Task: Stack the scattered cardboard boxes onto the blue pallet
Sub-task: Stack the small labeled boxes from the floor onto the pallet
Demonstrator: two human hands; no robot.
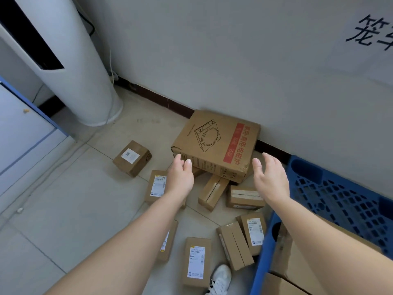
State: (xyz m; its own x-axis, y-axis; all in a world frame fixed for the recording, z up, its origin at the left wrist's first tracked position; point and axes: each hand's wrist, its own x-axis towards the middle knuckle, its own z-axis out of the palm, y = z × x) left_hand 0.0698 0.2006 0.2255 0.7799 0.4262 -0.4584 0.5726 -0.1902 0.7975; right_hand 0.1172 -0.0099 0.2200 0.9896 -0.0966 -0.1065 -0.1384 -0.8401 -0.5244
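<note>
Evidently | left hand, right hand were apart, empty | big flat box looked stiff, heavy, corner crushed | needed hold on 2 opposite edges

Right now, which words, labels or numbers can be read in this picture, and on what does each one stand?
"厨用·电磁炉", black on the red band of the large box; the characters before it are unsure.
"笼", dark strokes on the wall; the next character is cut off.
White shipping labels on the small boxes: too small to read.
Code label on the box at left: blurred.
</note>
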